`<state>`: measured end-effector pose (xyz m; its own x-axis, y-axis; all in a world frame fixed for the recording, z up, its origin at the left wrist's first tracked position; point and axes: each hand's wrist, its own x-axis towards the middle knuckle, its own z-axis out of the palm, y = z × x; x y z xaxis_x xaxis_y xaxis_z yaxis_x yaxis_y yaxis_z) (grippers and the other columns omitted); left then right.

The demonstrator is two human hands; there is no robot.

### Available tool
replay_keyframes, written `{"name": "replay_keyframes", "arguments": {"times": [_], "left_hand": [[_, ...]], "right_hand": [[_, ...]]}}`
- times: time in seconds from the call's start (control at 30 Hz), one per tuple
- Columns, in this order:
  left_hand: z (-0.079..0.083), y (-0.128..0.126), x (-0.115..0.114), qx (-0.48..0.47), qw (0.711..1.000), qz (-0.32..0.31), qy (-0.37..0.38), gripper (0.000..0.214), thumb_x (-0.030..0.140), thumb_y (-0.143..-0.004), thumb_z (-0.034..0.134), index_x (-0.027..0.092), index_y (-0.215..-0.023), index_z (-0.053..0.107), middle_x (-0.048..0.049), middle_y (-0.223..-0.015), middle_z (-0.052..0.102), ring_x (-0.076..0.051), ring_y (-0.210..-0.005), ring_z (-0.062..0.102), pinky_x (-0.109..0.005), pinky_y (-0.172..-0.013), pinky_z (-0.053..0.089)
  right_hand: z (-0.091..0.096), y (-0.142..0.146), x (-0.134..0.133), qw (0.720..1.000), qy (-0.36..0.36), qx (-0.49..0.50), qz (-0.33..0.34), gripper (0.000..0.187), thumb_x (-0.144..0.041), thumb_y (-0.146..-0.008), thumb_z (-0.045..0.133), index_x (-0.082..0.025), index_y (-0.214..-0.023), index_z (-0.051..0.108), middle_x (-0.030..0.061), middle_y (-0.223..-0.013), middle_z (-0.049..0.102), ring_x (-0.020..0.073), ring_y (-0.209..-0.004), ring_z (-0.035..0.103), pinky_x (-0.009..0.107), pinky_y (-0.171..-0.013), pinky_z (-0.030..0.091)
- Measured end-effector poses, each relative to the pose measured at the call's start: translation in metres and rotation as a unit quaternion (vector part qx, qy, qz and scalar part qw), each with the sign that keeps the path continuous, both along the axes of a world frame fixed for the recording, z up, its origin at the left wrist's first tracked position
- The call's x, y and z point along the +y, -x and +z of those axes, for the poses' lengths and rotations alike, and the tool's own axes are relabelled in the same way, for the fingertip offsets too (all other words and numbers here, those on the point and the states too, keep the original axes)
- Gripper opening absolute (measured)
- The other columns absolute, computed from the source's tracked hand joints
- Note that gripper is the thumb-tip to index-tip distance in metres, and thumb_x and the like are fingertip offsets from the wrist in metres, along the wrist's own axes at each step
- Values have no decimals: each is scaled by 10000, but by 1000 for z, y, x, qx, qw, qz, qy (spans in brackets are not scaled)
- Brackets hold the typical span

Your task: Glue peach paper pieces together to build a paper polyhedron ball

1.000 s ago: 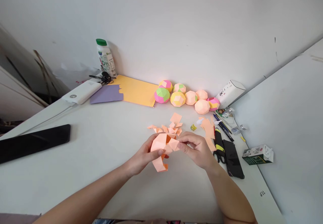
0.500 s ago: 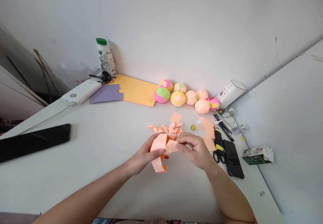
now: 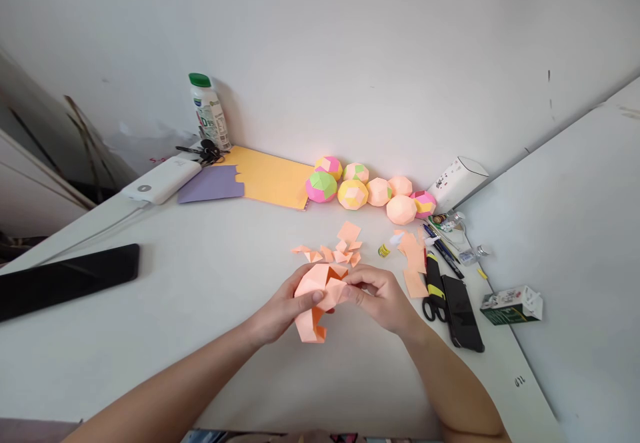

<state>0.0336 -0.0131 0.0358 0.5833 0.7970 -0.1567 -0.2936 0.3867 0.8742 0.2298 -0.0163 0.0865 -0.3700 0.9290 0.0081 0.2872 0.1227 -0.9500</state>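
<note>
A peach folded-paper model (image 3: 313,282), faceted and partly open, is held above the desk between both hands. My left hand (image 3: 284,306) grips its left side, the thumb on the front face and the other fingers mostly behind it. With thumb and forefinger, my right hand (image 3: 377,294) pinches a flap at the model's right edge. A curved strip of the model hangs below the left thumb. Just beyond the hands lie several small peach paper pieces (image 3: 343,253) and a square peach sheet (image 3: 349,232).
Along the wall sit several finished paper balls (image 3: 353,195), beside a yellow sheet (image 3: 275,178) and a purple sheet (image 3: 213,184). At right are scissors (image 3: 434,306), a phone (image 3: 463,313), pens (image 3: 443,251) and a small carton (image 3: 513,304). A white power bank (image 3: 163,180) and bottle (image 3: 210,113) stand left.
Both hands and the paper model have shifted slightly to the left, and the model has turned a little. The hold of each hand looks the same.
</note>
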Motion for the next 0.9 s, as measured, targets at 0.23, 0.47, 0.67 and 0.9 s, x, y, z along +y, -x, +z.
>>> {"name": "replay_keyframes", "arguments": {"times": [0.23,0.47,0.67,0.9], "left_hand": [[1,0,0,-1,1000,-2,-7,560,437,-803,636,211,-1273,433,-125,-1222,574,-273,-998,602,-448,-846,515],[7,2,0,36,999,5,-15,545,418,-790,658,220,-1255,455,-122,-1312,536,-326,-1191,516,-445,-898,498],[9,3,1,55,998,10,-28,561,414,-796,654,226,-1275,430,-120,-1341,522,-326,-1204,510,-426,-883,507],[-11,-2,-1,91,990,70,-80,688,416,-792,659,261,-1366,312,-113,-1383,452,-302,-1248,464,-416,-958,460]], "right_hand": [[1,1,-1,1000,9,6,-4,142,-304,-838,625,-193,-782,695,29,-767,619,157,-738,555,286,-660,433],[1,4,-2,1000,24,-2,-5,168,-330,-829,635,-191,-742,672,17,-741,609,152,-728,546,284,-662,443],[-3,4,-1,999,50,0,-8,169,-319,-813,636,-188,-707,631,13,-758,580,158,-765,534,297,-711,435],[-9,9,1,998,25,32,-42,164,-237,-803,595,-188,-648,575,-6,-682,501,146,-717,468,286,-679,401]]}}
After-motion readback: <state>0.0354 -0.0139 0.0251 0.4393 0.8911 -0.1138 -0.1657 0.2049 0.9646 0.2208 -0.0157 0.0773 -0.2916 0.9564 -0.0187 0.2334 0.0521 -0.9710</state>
